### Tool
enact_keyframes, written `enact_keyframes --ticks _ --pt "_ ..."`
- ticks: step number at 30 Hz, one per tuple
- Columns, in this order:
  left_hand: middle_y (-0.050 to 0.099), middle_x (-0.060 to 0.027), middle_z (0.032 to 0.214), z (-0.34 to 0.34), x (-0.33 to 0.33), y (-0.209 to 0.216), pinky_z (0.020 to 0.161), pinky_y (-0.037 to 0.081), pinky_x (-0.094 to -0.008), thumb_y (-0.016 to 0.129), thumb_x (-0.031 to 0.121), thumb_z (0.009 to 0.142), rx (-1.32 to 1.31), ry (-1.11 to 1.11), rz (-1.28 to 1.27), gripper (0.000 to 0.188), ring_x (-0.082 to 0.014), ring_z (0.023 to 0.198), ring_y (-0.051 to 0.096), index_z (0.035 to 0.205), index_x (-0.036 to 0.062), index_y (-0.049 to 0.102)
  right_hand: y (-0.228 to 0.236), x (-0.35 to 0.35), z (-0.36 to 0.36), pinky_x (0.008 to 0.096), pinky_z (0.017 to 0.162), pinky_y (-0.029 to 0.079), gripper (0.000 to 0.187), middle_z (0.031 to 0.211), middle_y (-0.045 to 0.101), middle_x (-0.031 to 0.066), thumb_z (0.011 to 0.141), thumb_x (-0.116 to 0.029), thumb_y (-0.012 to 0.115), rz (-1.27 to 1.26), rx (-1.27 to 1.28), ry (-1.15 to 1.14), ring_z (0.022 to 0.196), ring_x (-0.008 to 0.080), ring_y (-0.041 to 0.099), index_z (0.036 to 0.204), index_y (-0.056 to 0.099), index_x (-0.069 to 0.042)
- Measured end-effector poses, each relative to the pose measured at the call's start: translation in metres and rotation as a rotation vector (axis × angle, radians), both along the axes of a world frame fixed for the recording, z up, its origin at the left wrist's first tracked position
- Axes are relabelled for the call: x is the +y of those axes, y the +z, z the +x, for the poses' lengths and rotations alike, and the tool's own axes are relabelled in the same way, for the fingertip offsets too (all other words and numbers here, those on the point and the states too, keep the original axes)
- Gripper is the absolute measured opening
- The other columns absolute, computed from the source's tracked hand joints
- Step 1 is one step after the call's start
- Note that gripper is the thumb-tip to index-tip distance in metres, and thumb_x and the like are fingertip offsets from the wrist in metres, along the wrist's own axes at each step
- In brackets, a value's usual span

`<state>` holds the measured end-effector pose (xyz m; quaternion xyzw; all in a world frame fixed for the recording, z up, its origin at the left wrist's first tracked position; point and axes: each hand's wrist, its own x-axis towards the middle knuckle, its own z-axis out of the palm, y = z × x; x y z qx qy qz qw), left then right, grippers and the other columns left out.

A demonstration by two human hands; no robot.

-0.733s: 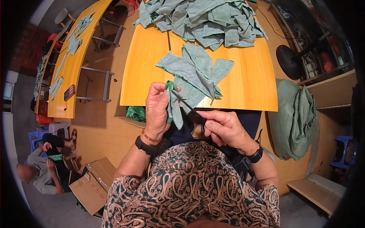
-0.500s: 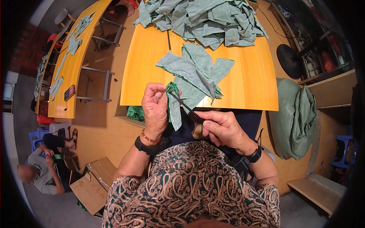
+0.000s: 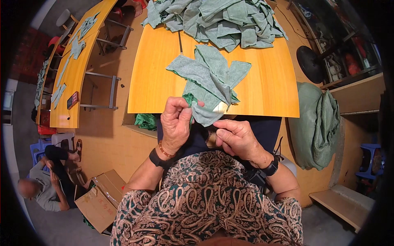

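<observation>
A small green-grey fabric piece (image 3: 205, 116) stretches between my two hands in front of the table's near edge. My left hand (image 3: 177, 123) is closed on its bunched, darker green end. With thumb and index finger my right hand (image 3: 236, 137) pinches the opposite tip. Whether a thin dark tool is still in the right palm is hidden. Just beyond my hands, several flat green-grey fabric pieces (image 3: 203, 71) overlap on the yellow wooden table (image 3: 262, 94). A thin black rod (image 3: 180, 43) lies on the table behind them.
A big heap of fabric pieces (image 3: 221, 20) covers the table's far end. Bright green material (image 3: 145, 121) sits in a box under the near left edge. A bulky green sack (image 3: 316, 127) stands at right, a cardboard box (image 3: 98, 201) at lower left near a seated person (image 3: 49, 184).
The fabric piece hung down from my left hand; now it is drawn rightward between both hands. The thin dark tool in my right hand no longer shows. My left hand moved slightly right.
</observation>
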<state>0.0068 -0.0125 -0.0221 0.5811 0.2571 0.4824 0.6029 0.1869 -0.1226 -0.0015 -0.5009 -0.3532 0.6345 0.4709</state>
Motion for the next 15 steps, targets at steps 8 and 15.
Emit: enact_keyframes --ticks 8,15 --pt "0.054 -0.0002 0.079 0.006 -0.013 -0.01 0.065 0.044 -0.024 0.059 0.002 0.095 0.152 0.018 0.161 0.015 -0.0094 0.067 0.048 0.105 0.0055 0.048 -0.002 0.022 -0.02 0.0216 0.038 0.035 0.022 0.078 0.062 0.0056 0.101 -0.01 0.052 0.042 0.286 -0.086 0.044 0.0067 0.046 0.12 0.054 0.0" --pt "0.05 0.0026 0.072 0.006 0.001 0.008 0.051 0.036 -0.0205 0.062 0.011 0.097 -0.209 0.039 -0.341 0.022 -0.0054 0.057 0.044 0.113 0.01 0.047 -0.001 0.017 -0.012 0.0214 0.037 0.038 0.028 0.081 0.064 0.0078 0.101 -0.011 0.053 -0.02 0.285 -0.072 0.043 0.008 0.049 0.125 0.053 0.002"
